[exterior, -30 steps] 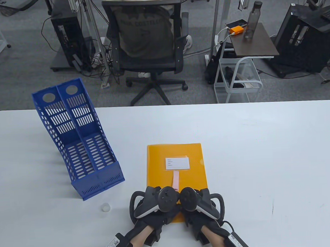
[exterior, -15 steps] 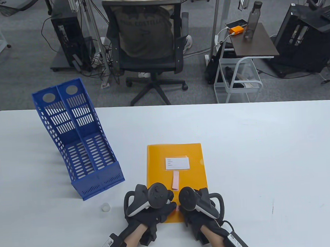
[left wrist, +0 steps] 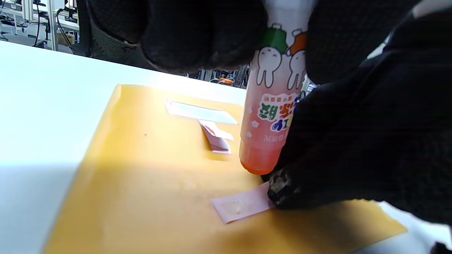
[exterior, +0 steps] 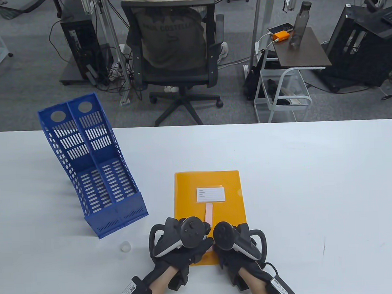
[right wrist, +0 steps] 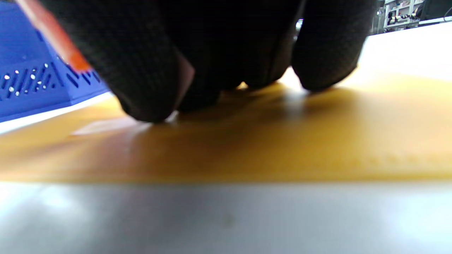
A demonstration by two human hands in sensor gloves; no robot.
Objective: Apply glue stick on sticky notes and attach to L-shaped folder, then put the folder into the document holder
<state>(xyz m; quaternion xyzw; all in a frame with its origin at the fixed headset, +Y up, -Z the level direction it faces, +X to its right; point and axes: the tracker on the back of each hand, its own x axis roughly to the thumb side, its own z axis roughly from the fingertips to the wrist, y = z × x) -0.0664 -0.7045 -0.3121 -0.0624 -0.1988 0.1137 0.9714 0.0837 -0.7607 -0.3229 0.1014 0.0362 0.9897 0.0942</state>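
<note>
Gluing a second sticky note on the folder; filing not yet begun.

The left hand [exterior: 181, 244] has its fingers curled round an upright pink-and-orange glue stick [left wrist: 270, 116], its tip hovering just above a small pale pink sticky note [left wrist: 240, 207] lying on the near part of the flat orange plastic L-shaped folder [exterior: 189, 200]. The right hand [exterior: 235, 246] rests its fingertips [right wrist: 148, 102] on the folder, one pinning the note's right end; they look only lightly bent and grasp nothing. Farther up the folder, another pink strip [exterior: 208, 215] already lies just below the white label [exterior: 211, 194], apparently attached. A small clear cap [exterior: 125, 246] sits on the white table [exterior: 316, 180] to the left. The blue slotted two-bay document holder [exterior: 92, 169] stands far left, well apart, with nothing visible in it. Judging from this, the current note needs glue and sticking, then the folder goes into the holder.
</note>
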